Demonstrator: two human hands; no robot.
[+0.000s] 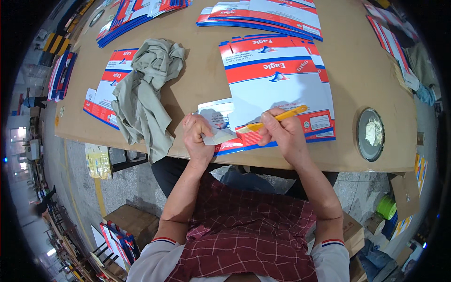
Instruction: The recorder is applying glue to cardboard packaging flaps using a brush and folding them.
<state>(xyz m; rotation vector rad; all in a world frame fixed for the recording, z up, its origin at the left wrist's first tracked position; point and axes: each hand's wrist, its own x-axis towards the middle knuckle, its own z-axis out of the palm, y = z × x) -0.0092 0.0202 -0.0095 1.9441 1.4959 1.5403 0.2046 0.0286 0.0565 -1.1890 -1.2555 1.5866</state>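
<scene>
A flat carton blank [277, 89], printed red, white and blue, lies on the cardboard-covered table [197, 61] in front of me. My left hand [196, 136] is closed at its near left corner, pinching a raised pale flap [221, 137]. In my right hand [285, 130] is a brush [286, 113] with a yellow handle, gripped between thumb and fingers. Its pale bristle end points left and rests at the red edge strip beside the flap. Whether the bristles press on the board, I cannot tell.
Left of my hands, a crumpled grey-green cloth [152, 84] partly covers another carton blank [101, 96]. Stacks of blanks [263, 19] lie along the far side. A round metal dish [362, 151] holding white paste stands at the right. Beyond the right edge shows another person's gloved hand [412, 81].
</scene>
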